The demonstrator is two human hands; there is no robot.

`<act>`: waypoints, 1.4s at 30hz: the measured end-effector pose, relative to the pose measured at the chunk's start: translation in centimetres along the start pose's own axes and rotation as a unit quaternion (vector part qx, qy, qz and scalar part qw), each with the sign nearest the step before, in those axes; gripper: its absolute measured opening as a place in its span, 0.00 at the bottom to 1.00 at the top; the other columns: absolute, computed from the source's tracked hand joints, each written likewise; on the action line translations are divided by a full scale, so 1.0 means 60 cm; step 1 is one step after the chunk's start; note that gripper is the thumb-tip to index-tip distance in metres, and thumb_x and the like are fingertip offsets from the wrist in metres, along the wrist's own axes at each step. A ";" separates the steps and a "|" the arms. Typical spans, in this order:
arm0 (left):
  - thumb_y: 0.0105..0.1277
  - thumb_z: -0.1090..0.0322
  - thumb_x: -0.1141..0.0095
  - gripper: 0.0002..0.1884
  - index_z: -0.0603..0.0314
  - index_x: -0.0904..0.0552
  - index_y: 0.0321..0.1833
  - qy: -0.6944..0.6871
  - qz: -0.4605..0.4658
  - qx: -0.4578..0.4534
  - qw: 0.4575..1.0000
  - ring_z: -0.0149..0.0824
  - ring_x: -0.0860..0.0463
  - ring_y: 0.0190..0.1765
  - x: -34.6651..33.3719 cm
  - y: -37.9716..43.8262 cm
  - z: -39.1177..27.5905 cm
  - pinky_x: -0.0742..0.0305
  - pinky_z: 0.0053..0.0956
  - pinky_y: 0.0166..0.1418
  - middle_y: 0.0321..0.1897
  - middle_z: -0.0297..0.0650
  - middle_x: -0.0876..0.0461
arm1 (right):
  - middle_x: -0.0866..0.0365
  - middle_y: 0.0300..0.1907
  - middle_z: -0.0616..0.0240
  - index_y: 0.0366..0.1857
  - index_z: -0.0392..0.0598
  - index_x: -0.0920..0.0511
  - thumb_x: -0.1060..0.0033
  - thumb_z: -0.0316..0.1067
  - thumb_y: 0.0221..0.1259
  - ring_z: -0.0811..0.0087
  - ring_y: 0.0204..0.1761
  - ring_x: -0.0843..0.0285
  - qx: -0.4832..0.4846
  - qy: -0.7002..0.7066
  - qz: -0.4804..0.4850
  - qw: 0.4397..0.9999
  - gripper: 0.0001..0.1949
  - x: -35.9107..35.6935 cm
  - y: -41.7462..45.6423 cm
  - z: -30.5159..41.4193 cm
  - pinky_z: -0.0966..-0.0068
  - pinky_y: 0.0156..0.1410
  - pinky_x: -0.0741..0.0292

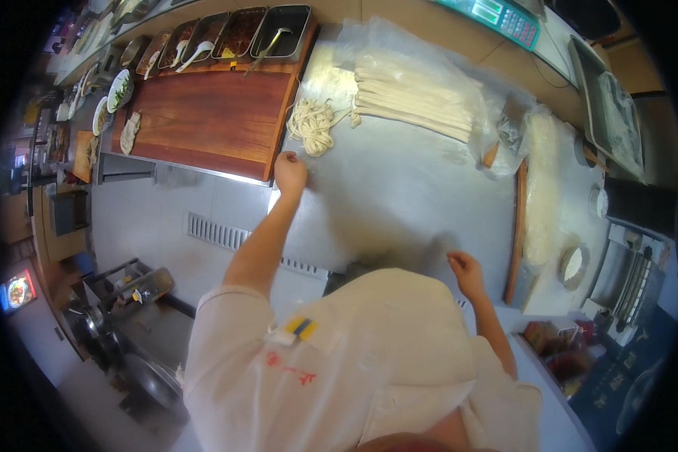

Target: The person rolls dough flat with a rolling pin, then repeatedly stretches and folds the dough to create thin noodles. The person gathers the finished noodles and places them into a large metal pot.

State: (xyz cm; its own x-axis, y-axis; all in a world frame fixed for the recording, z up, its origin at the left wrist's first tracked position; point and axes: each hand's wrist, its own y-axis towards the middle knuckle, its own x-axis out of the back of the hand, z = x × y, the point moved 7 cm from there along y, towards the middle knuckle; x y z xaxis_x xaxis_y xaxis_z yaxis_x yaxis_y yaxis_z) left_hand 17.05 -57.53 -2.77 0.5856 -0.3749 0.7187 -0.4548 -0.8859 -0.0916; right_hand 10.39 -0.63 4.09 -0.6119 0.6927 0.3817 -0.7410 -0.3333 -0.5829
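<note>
My left hand (291, 171) is loosely curled by the right edge of a wooden board, just below a heap of cut noodles (312, 127). My right hand (468, 274) hovers near the front of the steel worktop (407, 169), its fingers bent inward. Nothing shows in either hand, but the insides of the fingers are hidden. Behind the noodles lies a row of long dough strips (409, 107), partly covered by a clear plastic sheet (429, 62). A small dough end (355, 118) rests between the heap and the strips.
The wooden board (203, 116) carries a crumpled cloth (130, 133). Metal trays of food (240, 31) and a ladle (274, 42) stand behind it. Wrapped dough (539, 186) lies at right beside a wooden strip (516, 231) and a bowl of white powder (573, 265). A digital scale (494, 20) sits at the back.
</note>
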 end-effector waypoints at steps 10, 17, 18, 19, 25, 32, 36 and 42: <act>0.68 0.73 0.42 0.17 0.64 0.18 0.59 -0.080 0.312 -0.105 0.941 0.42 0.12 0.45 -0.132 -0.110 -0.192 0.19 0.32 0.50 0.47 0.47 0.12 | 0.14 0.52 0.58 0.61 0.41 0.20 0.37 0.37 0.72 0.69 0.53 0.17 0.031 0.000 -0.088 0.996 0.18 0.031 0.341 0.084 0.72 0.59 0.23; 0.63 0.73 0.44 0.29 0.69 0.25 0.69 -0.064 0.144 -0.125 0.979 0.54 0.19 0.61 -0.227 0.037 -0.280 0.24 0.43 0.66 0.60 0.59 0.20 | 0.25 0.68 0.47 0.74 0.35 0.33 0.39 0.35 0.69 0.61 0.67 0.26 -0.074 0.140 -0.274 0.948 0.31 0.061 0.489 0.139 0.68 0.67 0.29; 0.62 0.73 0.44 0.29 0.70 0.25 0.70 -0.016 0.119 -0.161 0.980 0.55 0.20 0.62 -0.231 0.053 -0.294 0.25 0.44 0.68 0.60 0.59 0.20 | 0.24 0.67 0.47 0.72 0.34 0.32 0.39 0.35 0.68 0.58 0.66 0.24 -0.072 0.111 -0.286 0.949 0.30 0.065 0.500 0.147 0.67 0.67 0.28; 0.61 0.73 0.45 0.30 0.70 0.25 0.70 0.042 0.105 -0.185 0.976 0.56 0.21 0.63 -0.237 0.067 -0.304 0.27 0.46 0.69 0.61 0.59 0.20 | 0.23 0.66 0.48 0.71 0.34 0.31 0.40 0.35 0.67 0.55 0.65 0.23 -0.061 0.084 -0.300 0.948 0.30 0.071 0.509 0.156 0.66 0.67 0.27; 0.62 0.71 0.48 0.30 0.66 0.25 0.70 0.159 0.191 -0.166 0.954 0.60 0.23 0.61 -0.275 0.111 -0.316 0.28 0.48 0.67 0.58 0.58 0.19 | 0.20 0.61 0.40 0.66 0.34 0.25 0.44 0.36 0.64 0.42 0.64 0.23 -0.049 -0.030 -0.305 0.951 0.27 0.095 0.544 0.186 0.57 0.69 0.28; 0.61 0.70 0.46 0.28 0.64 0.22 0.67 0.127 0.178 -0.169 0.961 0.60 0.24 0.61 -0.287 0.123 -0.330 0.28 0.47 0.68 0.56 0.58 0.20 | 0.17 0.57 0.38 0.63 0.37 0.21 0.48 0.38 0.64 0.39 0.63 0.23 -0.041 -0.094 -0.298 0.949 0.25 0.099 0.564 0.199 0.54 0.70 0.29; 0.60 0.69 0.44 0.27 0.66 0.21 0.65 0.156 0.176 -0.187 0.954 0.59 0.24 0.64 -0.288 0.125 -0.337 0.28 0.46 0.69 0.58 0.58 0.20 | 0.13 0.47 0.44 0.52 0.37 0.17 0.45 0.37 0.63 0.46 0.53 0.17 -0.055 -0.013 -0.302 0.952 0.19 0.112 0.567 0.202 0.57 0.61 0.24; 0.57 0.67 0.38 0.25 0.69 0.17 0.59 0.091 0.137 -0.134 0.977 0.56 0.17 0.56 -0.295 0.141 -0.324 0.23 0.43 0.64 0.51 0.56 0.15 | 0.14 0.35 0.55 0.40 0.38 0.15 0.38 0.36 0.63 0.63 0.40 0.18 -0.036 0.182 -0.280 0.942 0.12 0.133 0.578 0.197 0.67 0.47 0.24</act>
State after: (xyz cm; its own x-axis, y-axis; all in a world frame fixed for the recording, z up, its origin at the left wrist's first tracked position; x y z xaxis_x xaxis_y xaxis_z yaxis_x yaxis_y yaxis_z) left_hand -10.23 -53.09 -2.86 0.2991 -0.5122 0.8051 -0.7511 -0.6467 -0.1324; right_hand -23.43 -14.22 -4.60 0.0144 0.9250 0.3796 -0.8910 0.1842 -0.4150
